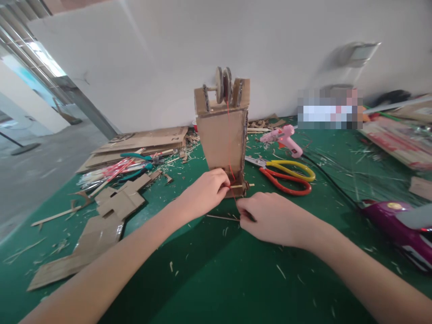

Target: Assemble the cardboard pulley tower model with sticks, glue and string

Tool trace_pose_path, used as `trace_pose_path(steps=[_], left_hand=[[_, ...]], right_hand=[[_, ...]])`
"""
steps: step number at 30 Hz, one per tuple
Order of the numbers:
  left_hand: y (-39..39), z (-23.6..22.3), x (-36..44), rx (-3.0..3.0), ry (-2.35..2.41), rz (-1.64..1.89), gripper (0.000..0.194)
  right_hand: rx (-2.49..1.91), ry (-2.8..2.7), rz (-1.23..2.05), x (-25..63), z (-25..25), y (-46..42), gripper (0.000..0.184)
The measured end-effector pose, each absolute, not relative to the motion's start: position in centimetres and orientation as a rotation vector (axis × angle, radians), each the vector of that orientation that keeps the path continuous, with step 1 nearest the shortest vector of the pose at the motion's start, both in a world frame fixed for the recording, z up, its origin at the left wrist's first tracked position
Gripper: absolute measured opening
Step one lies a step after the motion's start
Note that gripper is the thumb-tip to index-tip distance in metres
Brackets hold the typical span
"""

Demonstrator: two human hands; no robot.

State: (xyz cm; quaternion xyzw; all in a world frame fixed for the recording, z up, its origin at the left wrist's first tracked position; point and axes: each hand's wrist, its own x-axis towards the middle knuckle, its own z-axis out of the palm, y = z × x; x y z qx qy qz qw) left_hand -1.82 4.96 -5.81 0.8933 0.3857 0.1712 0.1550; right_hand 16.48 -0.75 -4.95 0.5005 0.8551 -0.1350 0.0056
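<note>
A cardboard tower (221, 139) stands upright on the green table, with a cardboard pulley wheel (219, 85) on an axle at its top. From the wheel a red string (229, 148) runs down the front to a thin wooden stick (236, 186) at the tower's base. My left hand (211, 191) is closed at the stick, pinching the red string against it. Just to the right and nearer to me, my right hand (265, 218) is closed with its fingertips on the lower end of the string. A thin rod (222, 218) lies by its fingers.
Scissors with red and yellow handles (286, 175) lie right of the tower, a pink glue gun (285, 138) behind them. A purple tool (394, 225) sits at far right. Cardboard pieces (118, 202), teal-handled pliers (137, 156) and wood scraps cover the left side. A wall (162, 58) rises behind.
</note>
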Motion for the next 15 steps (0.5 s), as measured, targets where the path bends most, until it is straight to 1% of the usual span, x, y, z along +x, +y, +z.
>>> trace_pose_path(steps=[6, 12, 15], left_hand=[[5.02, -5.98, -1.75, 2.567, 1.089, 0.513, 0.018], [4.62, -5.74, -1.63, 2.592, 1.092, 0.466, 0.016], [4.46, -5.59, -1.52, 2.585, 1.126, 0.469, 0.018]], right_hand=[[1.511, 2.731, -0.365, 16.26, -5.18, -0.68, 0.016], [1.479, 2.784, -0.180, 15.95, -5.60, -0.68, 0.020], [1.432, 2.832, -0.117, 15.54, -6.00, -0.73, 0.019]])
